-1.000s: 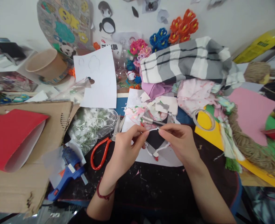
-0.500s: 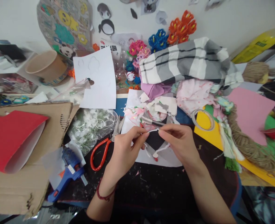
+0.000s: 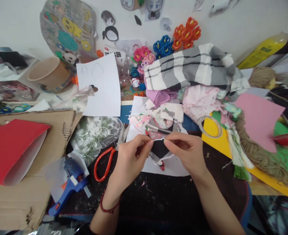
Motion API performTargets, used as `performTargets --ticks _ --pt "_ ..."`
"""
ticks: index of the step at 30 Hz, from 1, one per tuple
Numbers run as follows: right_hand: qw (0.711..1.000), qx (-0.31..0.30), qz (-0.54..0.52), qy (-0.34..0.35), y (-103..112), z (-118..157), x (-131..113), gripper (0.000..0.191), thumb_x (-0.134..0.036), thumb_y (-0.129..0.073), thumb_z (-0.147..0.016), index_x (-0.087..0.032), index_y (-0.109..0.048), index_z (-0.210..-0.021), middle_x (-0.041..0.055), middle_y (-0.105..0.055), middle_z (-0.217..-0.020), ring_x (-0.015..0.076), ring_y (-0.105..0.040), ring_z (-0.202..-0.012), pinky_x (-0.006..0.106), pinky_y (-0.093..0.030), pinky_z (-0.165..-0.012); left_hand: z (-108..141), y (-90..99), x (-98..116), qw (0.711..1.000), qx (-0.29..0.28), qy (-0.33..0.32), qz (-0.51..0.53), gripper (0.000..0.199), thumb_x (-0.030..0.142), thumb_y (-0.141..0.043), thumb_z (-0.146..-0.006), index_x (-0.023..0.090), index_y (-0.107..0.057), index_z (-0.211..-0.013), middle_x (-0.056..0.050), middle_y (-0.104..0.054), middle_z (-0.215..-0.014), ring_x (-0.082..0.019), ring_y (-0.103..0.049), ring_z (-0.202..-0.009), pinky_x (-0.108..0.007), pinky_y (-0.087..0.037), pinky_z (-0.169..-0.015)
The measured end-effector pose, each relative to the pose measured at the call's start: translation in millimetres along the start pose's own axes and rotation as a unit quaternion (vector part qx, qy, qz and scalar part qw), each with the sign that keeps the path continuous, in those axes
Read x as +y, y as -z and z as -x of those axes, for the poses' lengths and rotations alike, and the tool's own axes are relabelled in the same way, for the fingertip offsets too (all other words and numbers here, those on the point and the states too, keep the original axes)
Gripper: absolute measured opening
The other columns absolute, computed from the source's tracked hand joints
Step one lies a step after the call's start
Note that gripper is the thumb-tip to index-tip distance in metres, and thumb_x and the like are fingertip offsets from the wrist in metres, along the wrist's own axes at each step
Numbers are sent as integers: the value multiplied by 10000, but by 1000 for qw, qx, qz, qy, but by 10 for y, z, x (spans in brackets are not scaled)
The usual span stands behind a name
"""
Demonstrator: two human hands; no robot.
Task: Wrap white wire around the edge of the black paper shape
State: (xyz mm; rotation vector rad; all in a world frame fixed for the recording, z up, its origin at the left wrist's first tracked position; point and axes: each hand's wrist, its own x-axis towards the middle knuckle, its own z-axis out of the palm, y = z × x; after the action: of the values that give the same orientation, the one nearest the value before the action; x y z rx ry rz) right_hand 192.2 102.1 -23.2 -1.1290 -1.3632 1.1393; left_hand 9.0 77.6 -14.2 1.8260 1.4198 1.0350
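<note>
Printed label, writing perhaps illegible

left hand and right hand slightly higher, black piece raised

Small black white-edged cutout, held aloft

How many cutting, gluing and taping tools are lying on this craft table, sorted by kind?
Scissors with red handles: 1
Blue glue gun: 1
Roll of clear tape: 1
Total: 3

None is in use: the left hand and right hand both pinch a small black piece with white edging.
</note>
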Motion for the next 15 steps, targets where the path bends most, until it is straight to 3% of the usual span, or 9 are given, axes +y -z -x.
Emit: performTargets --ticks 6,15 --pt "999 -20 12 22 8 18 19 74 -184 -713 -808 -216 -740 -746 5 -711 -704 134 -590 -595 261 -465 -526 -47 4 13 998 -7 -39 -38 105 253 -547 -971 186 -620 -936 -17 -655 -822 -131 -538 -695 -256 -420 -662" --pt "999 -39 27 27 -9 36 17 61 -170 -724 -809 -215 -746 -774 6 -738 -757 135 -629 -630 250 -508 -559 -55 -68 75 998 13 24 53 142 239 -600 -941 176 -656 -826 8 -651 -703 -104 -536 -609 -228 -427 -588"
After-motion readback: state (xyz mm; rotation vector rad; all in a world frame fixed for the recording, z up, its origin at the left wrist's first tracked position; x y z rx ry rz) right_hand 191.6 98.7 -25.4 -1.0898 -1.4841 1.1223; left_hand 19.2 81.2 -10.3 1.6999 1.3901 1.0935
